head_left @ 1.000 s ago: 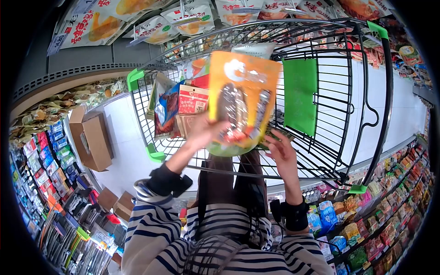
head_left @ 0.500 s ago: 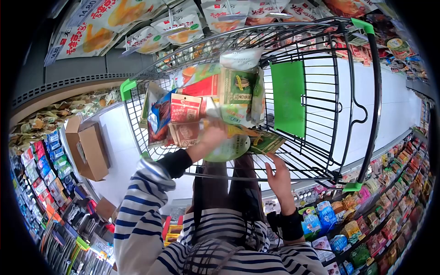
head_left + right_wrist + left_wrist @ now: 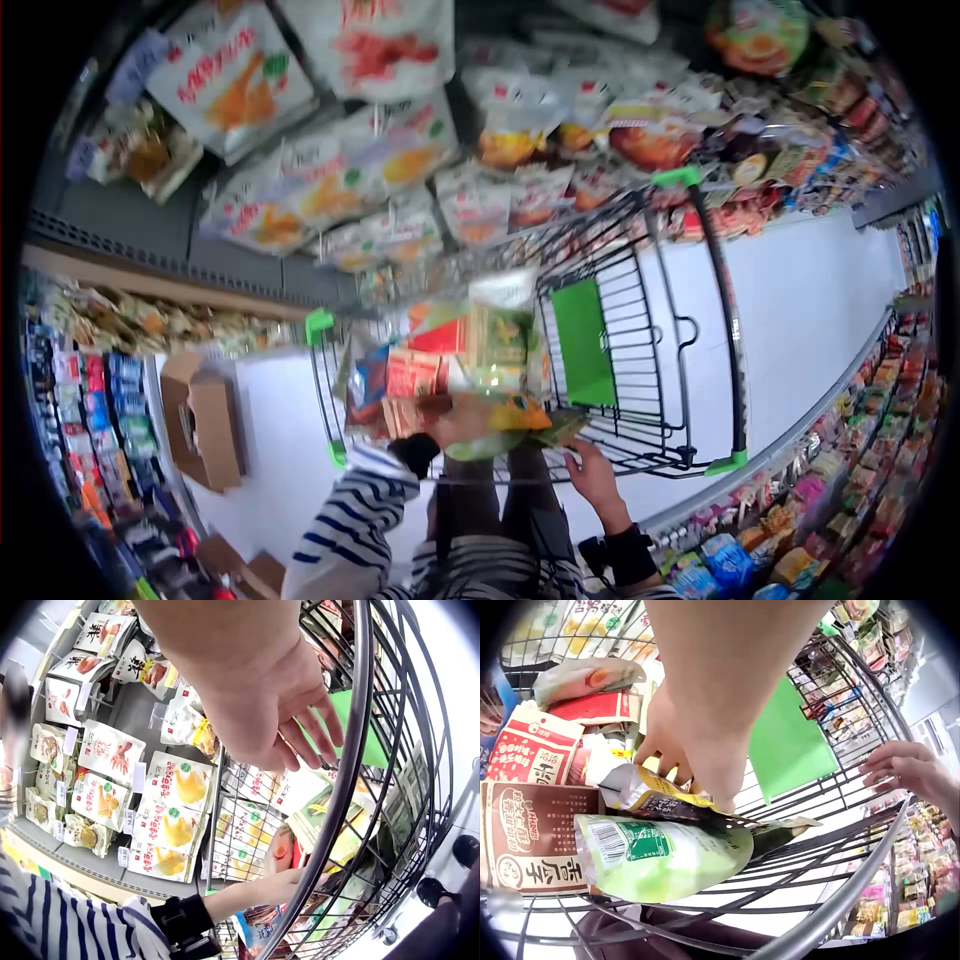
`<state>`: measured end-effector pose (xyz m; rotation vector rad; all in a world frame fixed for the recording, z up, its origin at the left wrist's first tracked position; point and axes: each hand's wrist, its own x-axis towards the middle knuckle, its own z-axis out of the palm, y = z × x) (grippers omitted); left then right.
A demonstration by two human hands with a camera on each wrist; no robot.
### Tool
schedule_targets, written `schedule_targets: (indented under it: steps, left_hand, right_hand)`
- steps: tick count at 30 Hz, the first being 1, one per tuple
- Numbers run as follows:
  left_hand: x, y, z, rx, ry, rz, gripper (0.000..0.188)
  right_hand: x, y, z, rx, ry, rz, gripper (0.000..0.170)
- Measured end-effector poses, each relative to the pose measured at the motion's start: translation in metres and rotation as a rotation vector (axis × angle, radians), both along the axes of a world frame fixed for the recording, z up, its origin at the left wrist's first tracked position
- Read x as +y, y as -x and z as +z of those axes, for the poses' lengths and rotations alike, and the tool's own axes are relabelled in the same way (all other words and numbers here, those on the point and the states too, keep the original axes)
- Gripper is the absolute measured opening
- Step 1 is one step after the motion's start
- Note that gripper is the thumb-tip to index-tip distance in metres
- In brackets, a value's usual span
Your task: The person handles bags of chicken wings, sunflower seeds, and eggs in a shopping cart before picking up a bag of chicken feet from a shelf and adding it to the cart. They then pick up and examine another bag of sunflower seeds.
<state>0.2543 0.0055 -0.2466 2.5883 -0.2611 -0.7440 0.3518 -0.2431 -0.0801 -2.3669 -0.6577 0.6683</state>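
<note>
My left hand (image 3: 465, 420) reaches down into a shopping cart (image 3: 740, 400) at its near side. In the left wrist view its curled fingers grip the upper edge of a yellow pouch (image 3: 651, 786); the thumb is mostly hidden. A light green bag (image 3: 667, 859) with a barcode stands in front of that pouch, against the near wires. Beside them are a brown packet (image 3: 544, 832) and a red packet (image 3: 536, 746). Held loosely by the cart's near rim, my right hand (image 3: 592, 472) has its fingers spread, with nothing in them.
A green panel (image 3: 585, 340) hangs inside the cart. Beyond it, shelves carry rows of white food bags (image 3: 235, 75). An open cardboard box (image 3: 205, 425) stands on the floor at left. Another shelf of packets (image 3: 800, 515) runs along the right.
My left hand has lowered the yellow pouch from above the cart into it, among the other packets. The head view has swung up, showing more shelf. My right hand stays empty near the rim.
</note>
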Motion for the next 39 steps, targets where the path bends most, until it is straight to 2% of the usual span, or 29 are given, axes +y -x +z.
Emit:
schedule_targets:
  steps: [1, 2, 3, 4, 5, 6, 7, 8, 10, 11, 14, 15, 16, 17, 18, 20, 22, 24, 26, 28, 30, 32, 33, 34, 35, 37, 38, 39]
  left_hand:
    - [0.003, -0.006, 0.033, -0.030, -0.063, -0.036, 0.054]
    - [0.004, 0.005, 0.011, -0.120, -0.040, -0.054, 0.053]
    - [0.003, 0.007, 0.013, -0.027, -0.086, -0.052, 0.052]
    - [0.002, 0.009, 0.023, 0.027, -0.109, -0.070, 0.051]
    - [0.000, 0.014, 0.033, -0.016, -0.129, -0.079, 0.053]
    - [-0.001, 0.025, 0.018, -0.005, -0.053, -0.003, 0.054]
    - [-0.002, 0.030, 0.017, 0.081, -0.037, 0.069, 0.055]
    - [-0.003, 0.034, 0.030, 0.095, 0.028, 0.158, 0.053]
    - [-0.002, 0.047, 0.024, 0.017, 0.074, 0.237, 0.049]
    - [-0.003, 0.048, 0.025, 0.029, 0.051, 0.267, 0.047]
    - [-0.012, 0.061, 0.066, 0.094, -0.005, 0.405, 0.043]
    - [-0.013, 0.065, 0.076, 0.122, -0.017, 0.451, 0.042]
    - [-0.016, 0.069, 0.088, 0.155, -0.023, 0.494, 0.041]
    - [-0.022, 0.070, 0.124, 0.146, 0.004, 0.565, 0.041]
    - [-0.023, 0.072, 0.135, 0.241, -0.035, 0.594, 0.041]
    - [-0.025, 0.091, 0.127, 0.018, -0.072, 0.637, 0.042]
    - [-0.019, 0.106, 0.106, -0.002, -0.054, 0.656, 0.043]
    - [-0.014, 0.120, 0.101, 0.008, -0.041, 0.678, 0.043]
    - [-0.015, 0.130, 0.100, 0.041, -0.027, 0.709, 0.043]
    - [-0.016, 0.140, 0.099, -0.015, -0.007, 0.770, 0.040]
    - [-0.022, 0.154, 0.087, -0.056, 0.024, 0.824, 0.039]
    - [-0.030, 0.166, 0.088, -0.113, 0.112, 0.907, 0.034]
    - [-0.031, 0.173, 0.087, -0.194, 0.086, 0.866, 0.033]
    - [-0.035, 0.177, 0.087, -0.277, 0.064, 0.821, 0.031]
    - [-0.038, 0.180, 0.086, -0.262, 0.024, 0.840, 0.031]
    - [-0.041, 0.188, 0.075, -0.424, 0.025, 0.812, 0.032]
    - [-0.040, 0.189, 0.072, -0.507, 0.032, 0.792, 0.033]
    - [-0.040, 0.189, 0.078, -0.312, 0.037, 0.786, 0.043]
  right_hand:
    - [-0.006, 0.001, -0.002, 0.018, 0.034, -0.009, 0.022]
    - [-0.010, -0.002, -0.004, 0.040, 0.064, 0.011, 0.022]
    - [-0.012, -0.005, 0.000, -0.015, 0.006, 0.064, 0.024]
    - [-0.010, -0.005, 0.005, 0.046, 0.044, 0.075, 0.024]
    - [-0.013, -0.010, 0.010, 0.095, 0.090, 0.071, 0.023]
    - [-0.021, -0.012, 0.013, 0.149, 0.143, 0.077, 0.023]
    - [-0.029, -0.012, -0.004, 0.035, 0.052, 0.138, 0.022]
    - [-0.029, -0.014, 0.004, 0.028, 0.045, 0.198, 0.022]
    - [-0.031, -0.019, 0.004, 0.025, 0.103, 0.299, 0.023]
    - [-0.032, -0.020, -0.001, -0.047, 0.059, 0.323, 0.024]
    - [-0.029, -0.028, 0.004, 0.000, 0.057, 0.371, 0.025]
    - [-0.027, -0.030, -0.007, -0.045, 0.155, 0.407, 0.024]
    - [-0.023, -0.030, 0.013, -0.046, 0.151, 0.405, 0.024]
    - [-0.021, -0.031, 0.019, -0.045, 0.093, 0.411, 0.024]
    - [-0.020, -0.030, 0.021, -0.048, 0.033, 0.413, 0.024]
    - [-0.019, -0.030, 0.029, -0.047, 0.018, 0.390, 0.026]
    - [-0.016, -0.024, 0.046, -0.048, 0.029, 0.360, 0.026]
    - [-0.021, -0.019, 0.055, -0.051, -0.069, 0.346, 0.026]
    - [-0.023, -0.011, 0.062, -0.049, 0.014, 0.327, 0.026]
    - [-0.030, -0.003, 0.045, -0.165, -0.023, 0.316, 0.025]
    - [-0.029, 0.013, 0.057, -0.241, -0.105, 0.311, 0.024]
    - [-0.029, 0.026, 0.064, -0.268, -0.026, 0.302, 0.023]
    - [-0.029, 0.033, 0.064, -0.259, -0.072, 0.283, 0.024]
    - [-0.028, 0.038, 0.072, -0.252, -0.116, 0.261, 0.025]
    - [-0.029, 0.042, 0.080, -0.127, -0.189, 0.258, 0.025]
    - [-0.019, 0.052, 0.124, 0.067, -0.360, 0.263, 0.025]
    - [-0.015, 0.063, 0.170, -0.013, -0.444, 0.287, 0.023]
    - [-0.012, 0.076, 0.221, -0.062, -0.531, 0.293, 0.023]
